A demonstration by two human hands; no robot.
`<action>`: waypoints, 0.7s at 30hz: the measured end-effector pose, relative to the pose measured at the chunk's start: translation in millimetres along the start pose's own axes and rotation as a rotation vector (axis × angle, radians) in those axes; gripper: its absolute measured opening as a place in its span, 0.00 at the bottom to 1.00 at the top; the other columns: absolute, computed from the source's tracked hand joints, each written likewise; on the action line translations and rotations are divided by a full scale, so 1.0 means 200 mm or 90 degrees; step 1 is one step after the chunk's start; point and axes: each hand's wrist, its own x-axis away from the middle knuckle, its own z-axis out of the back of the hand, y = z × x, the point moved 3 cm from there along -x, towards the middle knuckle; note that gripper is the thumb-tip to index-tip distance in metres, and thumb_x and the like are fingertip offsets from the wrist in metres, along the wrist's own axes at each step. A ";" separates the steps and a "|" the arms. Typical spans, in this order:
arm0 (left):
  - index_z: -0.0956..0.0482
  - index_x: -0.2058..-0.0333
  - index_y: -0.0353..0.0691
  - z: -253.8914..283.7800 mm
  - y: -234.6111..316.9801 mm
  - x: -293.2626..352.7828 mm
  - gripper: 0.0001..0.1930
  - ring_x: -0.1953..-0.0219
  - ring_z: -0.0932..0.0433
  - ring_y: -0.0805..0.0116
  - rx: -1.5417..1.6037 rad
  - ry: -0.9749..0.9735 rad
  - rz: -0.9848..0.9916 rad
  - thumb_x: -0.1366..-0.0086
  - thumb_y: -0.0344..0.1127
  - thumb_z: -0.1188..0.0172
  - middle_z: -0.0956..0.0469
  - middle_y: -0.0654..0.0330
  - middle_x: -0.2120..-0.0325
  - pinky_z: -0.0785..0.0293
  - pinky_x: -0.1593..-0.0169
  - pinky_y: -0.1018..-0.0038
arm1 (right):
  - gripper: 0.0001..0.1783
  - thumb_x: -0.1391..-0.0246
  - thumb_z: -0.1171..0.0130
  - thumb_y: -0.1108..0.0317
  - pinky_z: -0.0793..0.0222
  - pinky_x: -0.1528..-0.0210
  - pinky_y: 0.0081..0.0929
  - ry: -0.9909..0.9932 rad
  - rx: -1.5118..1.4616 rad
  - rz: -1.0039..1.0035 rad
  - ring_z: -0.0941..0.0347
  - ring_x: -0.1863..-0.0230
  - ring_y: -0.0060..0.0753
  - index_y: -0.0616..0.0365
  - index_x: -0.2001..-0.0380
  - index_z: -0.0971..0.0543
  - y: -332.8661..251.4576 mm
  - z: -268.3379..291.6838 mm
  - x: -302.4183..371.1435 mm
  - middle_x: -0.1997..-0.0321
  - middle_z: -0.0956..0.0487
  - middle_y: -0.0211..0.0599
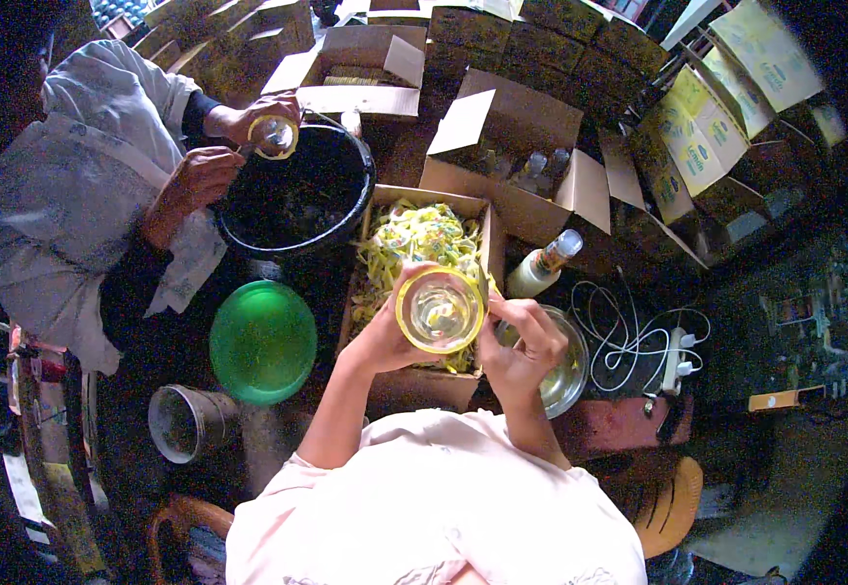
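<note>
My left hand (pixel 390 327) is wrapped round a clear round glass vessel (pixel 441 314) with a yellow band around its edge, seen end-on. My right hand (pixel 521 346) is at the vessel's right side, fingers pinched by a thin strip or edge (pixel 487 292) too small to make out. Below the vessel, a cardboard box (pixel 487 229) holds a heap of yellow-green strips (pixel 424 239). Partly hidden behind my right hand is a clear round bowl (pixel 568 375). A bottle (pixel 546 265) with a pale body leans just beyond it.
At the left a person (pixel 93 195) holds a similar vessel (pixel 273 136) and a thin tool above a black tub (pixel 297 190). A green basin (pixel 263 341) and a grey bucket (pixel 190 424) stand nearby. Right are a bottle carton (pixel 502 117), white cable (pixel 609 331) and power strip (pixel 677 361).
</note>
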 end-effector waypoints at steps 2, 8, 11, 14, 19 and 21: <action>0.49 0.47 0.37 -0.01 0.01 0.01 0.45 0.51 0.35 0.65 -0.047 -0.024 -0.019 0.64 0.32 0.30 0.37 0.56 0.54 0.38 0.47 0.71 | 0.12 0.69 0.39 0.82 0.31 0.73 0.20 -0.017 0.000 0.001 0.26 0.77 0.29 0.59 0.75 0.23 0.02 0.00 -0.01 0.78 0.24 0.37; 0.48 0.48 0.36 0.01 0.01 0.00 0.46 0.52 0.33 0.68 0.097 0.035 -0.004 0.65 0.33 0.29 0.34 0.57 0.56 0.38 0.48 0.72 | 0.12 0.67 0.39 0.82 0.32 0.72 0.19 0.006 -0.054 -0.109 0.26 0.76 0.26 0.60 0.74 0.22 0.08 -0.03 -0.01 0.77 0.23 0.36; 0.46 0.49 0.37 0.04 0.00 0.01 0.44 0.53 0.33 0.68 0.113 0.093 0.006 0.66 0.31 0.29 0.33 0.58 0.57 0.38 0.49 0.73 | 0.11 0.66 0.39 0.82 0.33 0.71 0.18 0.017 -0.065 -0.125 0.27 0.75 0.24 0.61 0.73 0.23 0.10 -0.03 -0.01 0.75 0.23 0.37; 0.46 0.50 0.37 0.09 0.01 0.00 0.43 0.56 0.31 0.68 0.003 0.111 0.000 0.66 0.30 0.29 0.33 0.58 0.59 0.36 0.50 0.73 | 0.15 0.65 0.40 0.82 0.35 0.74 0.14 0.052 -0.040 -0.052 0.30 0.75 0.17 0.63 0.68 0.24 0.22 -0.08 0.02 0.78 0.26 0.31; 0.41 0.54 0.37 0.13 -0.02 0.01 0.38 0.55 0.33 0.64 -0.061 0.167 -0.033 0.65 0.30 0.29 0.34 0.56 0.60 0.36 0.50 0.71 | 0.42 0.67 0.52 0.85 0.32 0.68 0.35 -0.450 0.186 -0.157 0.27 0.78 0.42 0.51 0.42 0.44 0.40 -0.26 0.17 0.79 0.25 0.45; 0.40 0.56 0.37 0.13 -0.02 0.01 0.36 0.54 0.34 0.62 -0.086 0.173 -0.069 0.65 0.30 0.29 0.35 0.55 0.59 0.37 0.50 0.71 | 0.42 0.67 0.52 0.85 0.31 0.70 0.33 -0.436 0.157 -0.151 0.27 0.79 0.38 0.52 0.42 0.44 0.37 -0.24 0.16 0.80 0.25 0.43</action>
